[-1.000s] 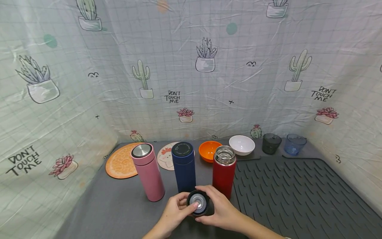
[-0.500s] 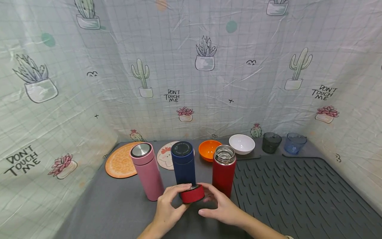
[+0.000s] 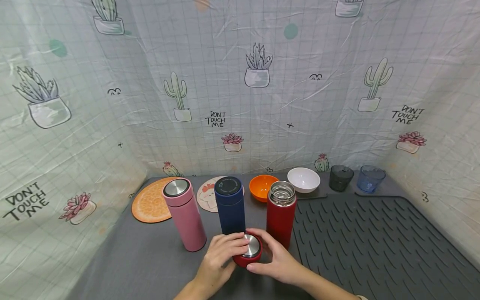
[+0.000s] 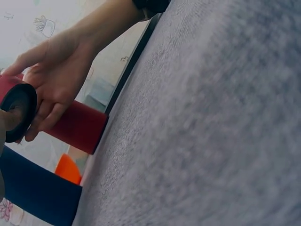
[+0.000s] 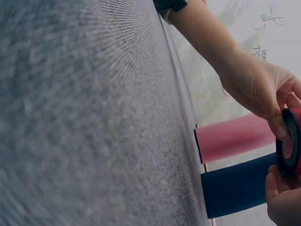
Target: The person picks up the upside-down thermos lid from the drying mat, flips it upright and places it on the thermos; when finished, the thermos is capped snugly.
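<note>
A red flask lid [image 3: 254,246] with a shiny steel top is held between both hands, steel side up in the head view. My left hand [image 3: 217,259] pinches it, fingers over the top and thumb pressed into the black-rimmed underside [image 5: 288,141], as the right wrist view shows. Around the lid's right side curl the fingers and thumb of my right hand [image 3: 277,260]. Just behind stands the red vacuum flask [image 3: 280,223], uncapped, its steel mouth showing. A capped navy flask [image 3: 230,208] is upright behind the lid, and a capped pink flask [image 3: 187,223] to its left.
An orange-slice mat [image 3: 148,206] and a round cartoon mat [image 3: 205,200] lie at the back left. Behind the flasks sit an orange bowl [image 3: 258,187], a white bowl [image 3: 303,181], a dark cup [image 3: 340,179] and a blue cup [image 3: 370,180]. A ridged black mat [image 3: 360,237] covers the right side.
The lid has been flipped from underside-up to steel-top-up. My left fingers have moved onto its top; my right hand let go of it midway and now holds its right side again.
</note>
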Demonstrator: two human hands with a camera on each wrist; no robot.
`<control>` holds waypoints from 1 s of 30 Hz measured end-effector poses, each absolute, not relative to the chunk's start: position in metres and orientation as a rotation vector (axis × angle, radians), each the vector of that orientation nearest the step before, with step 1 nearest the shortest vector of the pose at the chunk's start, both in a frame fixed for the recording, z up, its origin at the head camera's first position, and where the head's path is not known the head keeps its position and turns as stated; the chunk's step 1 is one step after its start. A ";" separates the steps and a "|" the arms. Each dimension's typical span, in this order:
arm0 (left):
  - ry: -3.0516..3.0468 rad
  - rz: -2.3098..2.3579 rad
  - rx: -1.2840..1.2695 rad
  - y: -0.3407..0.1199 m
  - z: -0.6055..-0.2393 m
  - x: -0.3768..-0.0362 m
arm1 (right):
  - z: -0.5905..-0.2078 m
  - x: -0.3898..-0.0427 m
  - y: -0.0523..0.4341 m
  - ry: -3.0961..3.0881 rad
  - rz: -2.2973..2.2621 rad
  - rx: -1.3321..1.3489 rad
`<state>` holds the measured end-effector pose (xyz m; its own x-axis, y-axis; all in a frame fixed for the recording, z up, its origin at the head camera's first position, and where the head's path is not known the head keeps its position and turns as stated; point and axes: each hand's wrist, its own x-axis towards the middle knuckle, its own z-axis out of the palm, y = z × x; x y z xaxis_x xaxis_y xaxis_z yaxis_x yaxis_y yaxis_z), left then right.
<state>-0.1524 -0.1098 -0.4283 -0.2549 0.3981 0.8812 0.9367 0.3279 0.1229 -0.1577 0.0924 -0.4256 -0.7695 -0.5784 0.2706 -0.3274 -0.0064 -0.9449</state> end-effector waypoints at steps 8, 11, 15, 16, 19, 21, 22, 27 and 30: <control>-1.996 -0.983 -1.107 -0.105 -0.426 -0.149 | -0.415 -0.154 0.097 2.229 -1.841 -1.164; -2.091 -1.086 -1.025 -0.101 -0.422 -0.149 | -0.404 -0.151 0.100 2.218 -1.879 -1.224; -2.176 -1.224 -1.000 -0.090 -0.417 -0.154 | -0.386 -0.145 0.107 2.257 -1.932 -1.240; -2.189 -1.255 -0.999 -0.086 -0.417 -0.157 | -0.381 -0.143 0.109 2.268 -1.952 -1.239; -2.224 -1.318 -0.987 -0.071 -0.419 -0.166 | -0.367 -0.140 0.114 2.296 -2.005 -1.270; -2.252 -1.339 -0.965 -0.060 -0.421 -0.173 | -0.359 -0.139 0.118 2.315 -2.039 -1.306; -2.268 -1.364 -0.952 -0.055 -0.421 -0.175 | -0.354 -0.140 0.120 2.334 -2.051 -1.321; -2.302 -1.525 -0.907 -0.029 -0.424 -0.187 | -0.333 -0.148 0.131 2.464 -2.112 -1.387; -2.330 -1.528 -0.853 -0.019 -0.430 -0.193 | -0.324 -0.156 0.138 2.528 -2.161 -1.310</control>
<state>-0.1933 -0.0195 -0.4302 -0.8048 0.3437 0.4839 0.5808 0.2879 0.7615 -0.1563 0.1377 -0.3236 -0.6514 -0.2410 0.7194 -0.7482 0.0465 -0.6618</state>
